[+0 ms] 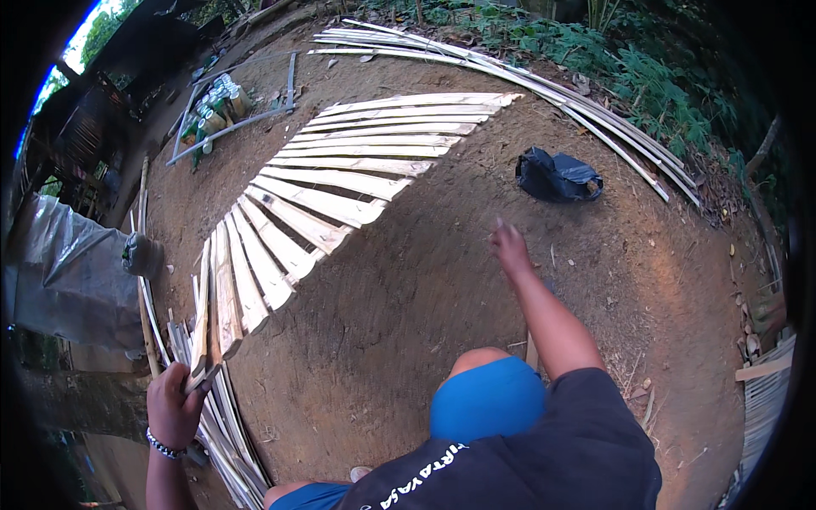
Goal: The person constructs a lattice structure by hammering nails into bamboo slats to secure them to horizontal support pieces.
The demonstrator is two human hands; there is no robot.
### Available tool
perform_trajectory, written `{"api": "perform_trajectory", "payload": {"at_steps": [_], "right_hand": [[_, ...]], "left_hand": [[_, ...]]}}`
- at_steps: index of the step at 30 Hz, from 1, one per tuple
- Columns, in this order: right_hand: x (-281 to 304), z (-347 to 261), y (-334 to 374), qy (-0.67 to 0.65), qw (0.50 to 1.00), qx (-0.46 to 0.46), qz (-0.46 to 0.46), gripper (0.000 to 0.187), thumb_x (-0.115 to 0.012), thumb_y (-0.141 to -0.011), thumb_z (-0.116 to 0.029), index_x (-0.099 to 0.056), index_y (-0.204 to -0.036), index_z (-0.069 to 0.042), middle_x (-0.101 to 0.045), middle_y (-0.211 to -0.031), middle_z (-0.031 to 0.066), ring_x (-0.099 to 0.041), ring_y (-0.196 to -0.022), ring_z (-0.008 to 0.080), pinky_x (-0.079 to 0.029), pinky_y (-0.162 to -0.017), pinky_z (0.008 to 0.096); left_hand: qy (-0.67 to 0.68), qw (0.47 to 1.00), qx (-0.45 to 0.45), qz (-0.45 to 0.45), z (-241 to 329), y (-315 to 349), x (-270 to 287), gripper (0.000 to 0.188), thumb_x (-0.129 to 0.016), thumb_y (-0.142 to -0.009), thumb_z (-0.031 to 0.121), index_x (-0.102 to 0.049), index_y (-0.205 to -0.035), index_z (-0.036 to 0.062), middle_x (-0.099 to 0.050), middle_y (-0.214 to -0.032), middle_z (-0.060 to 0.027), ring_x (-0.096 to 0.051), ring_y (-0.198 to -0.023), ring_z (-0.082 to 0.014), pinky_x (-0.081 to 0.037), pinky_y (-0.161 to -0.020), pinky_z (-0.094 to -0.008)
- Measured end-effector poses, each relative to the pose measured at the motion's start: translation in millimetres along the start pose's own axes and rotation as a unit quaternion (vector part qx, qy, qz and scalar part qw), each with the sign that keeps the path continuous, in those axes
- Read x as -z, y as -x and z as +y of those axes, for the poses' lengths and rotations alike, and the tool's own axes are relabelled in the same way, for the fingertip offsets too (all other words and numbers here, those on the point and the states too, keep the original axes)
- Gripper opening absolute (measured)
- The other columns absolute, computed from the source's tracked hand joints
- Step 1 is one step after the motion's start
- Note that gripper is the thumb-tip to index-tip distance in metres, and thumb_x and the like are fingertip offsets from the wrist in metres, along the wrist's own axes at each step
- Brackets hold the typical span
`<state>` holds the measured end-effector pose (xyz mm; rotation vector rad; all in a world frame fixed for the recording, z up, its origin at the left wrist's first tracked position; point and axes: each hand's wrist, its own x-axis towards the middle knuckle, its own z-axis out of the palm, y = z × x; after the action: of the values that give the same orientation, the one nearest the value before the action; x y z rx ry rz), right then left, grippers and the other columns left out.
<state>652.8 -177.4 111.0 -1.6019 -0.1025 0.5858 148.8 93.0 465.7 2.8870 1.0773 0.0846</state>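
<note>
A row of split bamboo slats [331,183], joined side by side, fans across the dirt from the upper middle to the lower left. My left hand [172,406], with a beaded bracelet at the wrist, is closed around the near end of the last bamboo slat [201,344]. Off to the right of the slats, my right hand [511,248] is held over bare ground. Its fingers are drawn together, and whatever may be between them is too small to make out. A black plastic bag [557,176] lies beyond that hand.
Long thin bamboo strips [510,75] lie along the far edge by green plants [654,93]. More strips [228,433] are heaped beside my left arm. Bottles and jars [223,102] stand within a rectangular frame [291,81]. A sheet-covered stand [72,272] is at left.
</note>
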Motion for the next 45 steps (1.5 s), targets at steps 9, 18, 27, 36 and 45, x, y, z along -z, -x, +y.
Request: {"api": "perform_trajectory", "payload": {"at_steps": [9, 18, 27, 36, 45], "right_hand": [[-54.6, -227.8, -84.7, -0.434, 0.892, 0.099, -0.078, 0.061, -0.045, -0.101, -0.064, -0.055, -0.124, -0.008, -0.063, -0.105, 0.0049, -0.064, -0.094, 0.0208, -0.053, -0.085, 0.0402], [-85.5, -338.2, -91.3, -0.418, 0.884, 0.134, -0.16, 0.025, -0.064, -0.099, -0.04, -0.064, -0.095, -0.016, -0.065, -0.082, 0.0016, -0.065, -0.076, 0.0166, -0.055, -0.07, 0.0329], [-132.6, -451.0, -63.4, -0.365, 0.897, 0.223, -0.109, 0.027, -0.069, -0.096, -0.033, -0.061, -0.085, -0.01, -0.056, -0.066, 0.002, -0.055, -0.055, 0.0131, -0.053, -0.052, 0.0286], [-154.8, -559.0, -51.4, -0.319, 0.918, 0.225, -0.076, 0.023, -0.065, -0.096, -0.031, -0.061, -0.084, -0.011, -0.058, -0.069, 0.0016, -0.056, -0.062, 0.0146, -0.053, -0.061, 0.0334], [-157.6, -676.6, -37.3, -0.213, 0.955, 0.196, -0.057, 0.022, -0.072, -0.091, -0.032, -0.063, -0.084, -0.013, -0.059, -0.068, -0.0005, -0.055, -0.059, 0.0139, -0.044, -0.057, 0.0315]], "left_hand": [[0.089, 0.996, 0.013, 0.024, 31.7, 8.8, 35.7, 0.036, -0.08, -0.079, 0.023, -0.052, -0.079, -0.0012, -0.046, -0.064, -0.0164, -0.044, -0.06, -0.0349, -0.036, -0.056, -0.0402], [0.108, 0.99, 0.044, 0.076, 9.0, 41.1, 60.0, 0.028, -0.076, -0.081, 0.018, -0.056, -0.077, -0.0015, -0.049, -0.063, -0.0136, -0.048, -0.057, -0.0299, -0.037, -0.056, -0.038], [0.096, 0.985, 0.029, 0.139, -10.3, 50.8, 131.0, 0.051, -0.066, -0.096, 0.039, -0.046, -0.068, 0.0017, -0.038, -0.059, -0.0008, -0.034, -0.054, -0.0101, -0.026, -0.049, -0.0318], [0.144, 0.984, 0.034, 0.104, -6.9, 34.7, 220.3, 0.045, -0.064, -0.099, 0.035, -0.048, -0.074, 0.0011, -0.038, -0.065, 0.0005, -0.035, -0.061, -0.0086, -0.028, -0.053, -0.0299], [0.238, 0.966, 0.099, 0.007, 26.6, 13.2, 306.8, 0.029, -0.066, -0.092, 0.019, -0.059, -0.071, 0.0004, -0.054, -0.053, -0.0074, -0.054, -0.049, -0.016, -0.038, -0.048, -0.0327]]}}
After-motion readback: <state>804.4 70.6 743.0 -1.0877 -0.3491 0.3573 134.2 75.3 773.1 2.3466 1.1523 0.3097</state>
